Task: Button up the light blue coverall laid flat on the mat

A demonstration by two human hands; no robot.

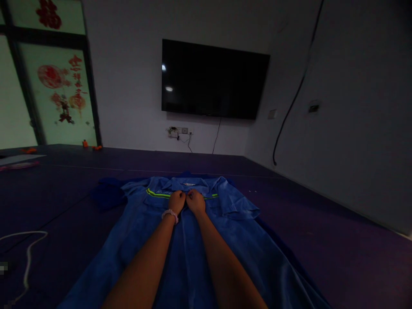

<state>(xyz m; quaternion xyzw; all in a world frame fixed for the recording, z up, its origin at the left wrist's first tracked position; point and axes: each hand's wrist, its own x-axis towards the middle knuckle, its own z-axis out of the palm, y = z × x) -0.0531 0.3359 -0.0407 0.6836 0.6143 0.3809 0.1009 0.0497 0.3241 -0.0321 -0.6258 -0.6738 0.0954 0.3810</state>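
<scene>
Jacket: the blue jacket (193, 240) lay flat on the purple floor (337, 240), front up | Hands: my left hand (177, 201) and right hand (195, 201) were curled shut, pinching the front near the collar | Progress: I think top being closed, sleeves not folded yet.

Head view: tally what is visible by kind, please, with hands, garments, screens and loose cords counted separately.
Hands: 2, left hand and right hand, both on the blue work jacket
Garments: 1
Screens: 1, wall television
Loose cords on the floor: 1, white cord
Total: 5
</scene>
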